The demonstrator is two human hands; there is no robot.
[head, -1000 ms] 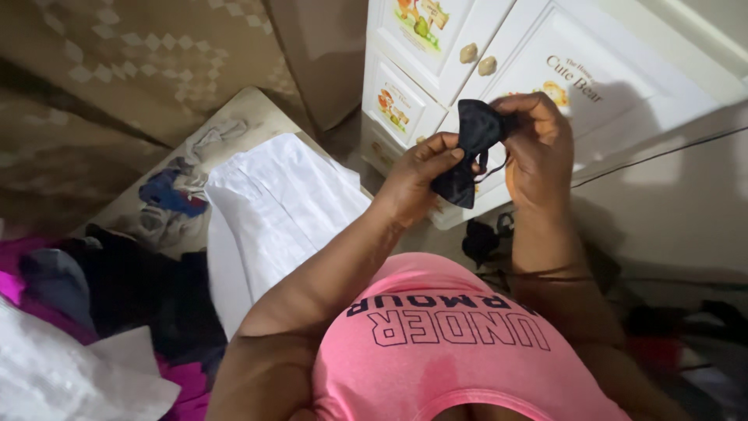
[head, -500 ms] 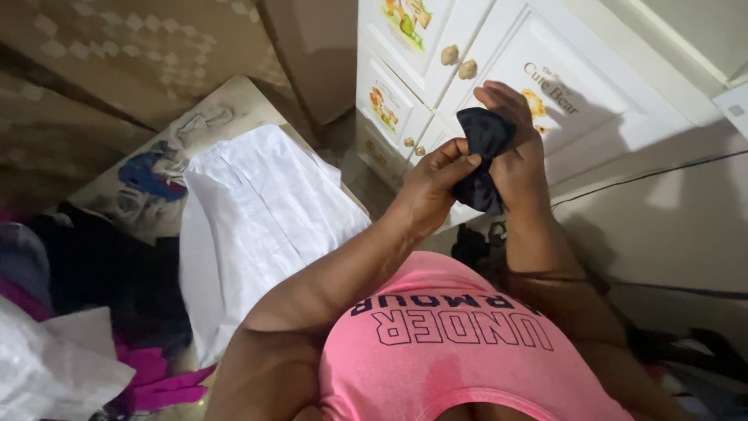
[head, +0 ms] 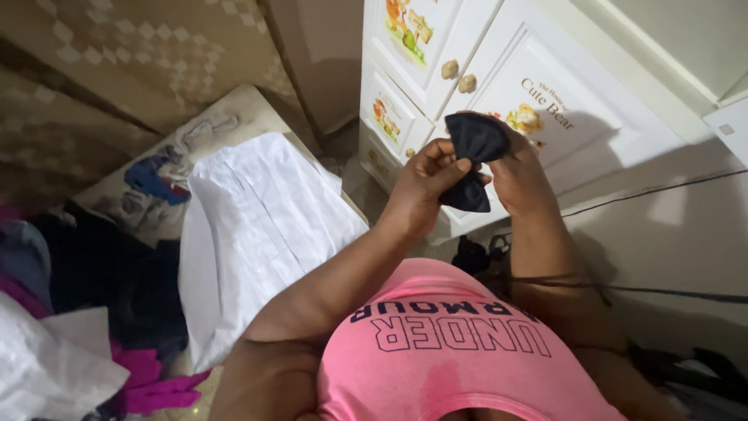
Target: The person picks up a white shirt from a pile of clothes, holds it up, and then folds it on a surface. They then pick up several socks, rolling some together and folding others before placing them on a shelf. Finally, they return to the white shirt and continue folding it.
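I hold a small dark navy cloth item (head: 472, 160), bunched into a ball, in front of my chest. My left hand (head: 425, 183) pinches its lower left side with thumb and fingers. My right hand (head: 520, 175) grips it from the right, its fingers partly hidden behind the cloth. Both forearms rise from my pink shirt (head: 456, 351) at the bottom of the view.
A white cabinet (head: 545, 86) with cartoon pictures and gold knobs stands just beyond my hands. A white pleated garment (head: 249, 226) lies on a printed cushion to the left. Dark, purple and white clothes (head: 93, 312) are piled at the lower left. Dark cables lie at the right.
The dark cloth has gone from loosely spread between my hands to a tighter bunch. My hands have stayed in front of the cabinet while the view shifted slightly.
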